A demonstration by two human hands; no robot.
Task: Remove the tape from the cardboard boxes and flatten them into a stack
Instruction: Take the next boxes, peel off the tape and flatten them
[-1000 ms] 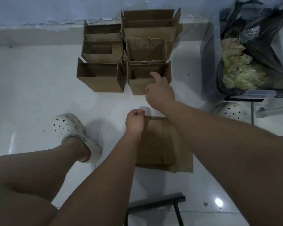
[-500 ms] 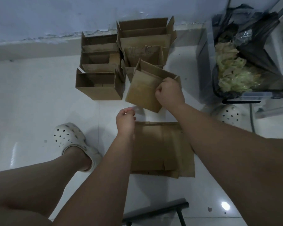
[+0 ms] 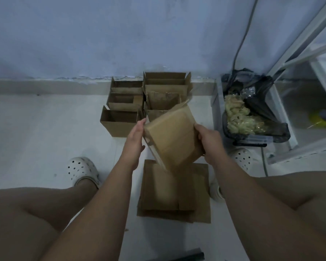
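A small cardboard box [image 3: 172,136] is held tilted in the air, its taped bottom facing me. My right hand [image 3: 209,142] grips its right side. My left hand [image 3: 135,140] lies flat against its left edge, fingers straight. Beneath it on the floor is a stack of flattened boxes [image 3: 174,193]. Several open cardboard boxes [image 3: 124,108] stand in two rows against the wall behind.
A clear bin lined with a black bag [image 3: 260,117] holds crumpled tape at the right, next to a white rack [image 3: 309,76]. My feet in white clogs [image 3: 82,170] flank the stack. A dark metal bar [image 3: 192,256] lies at the bottom edge.
My right hand lifted a box out of the near row and brought it up over the flat stack. My left hand left the stack and came to the box's left side.
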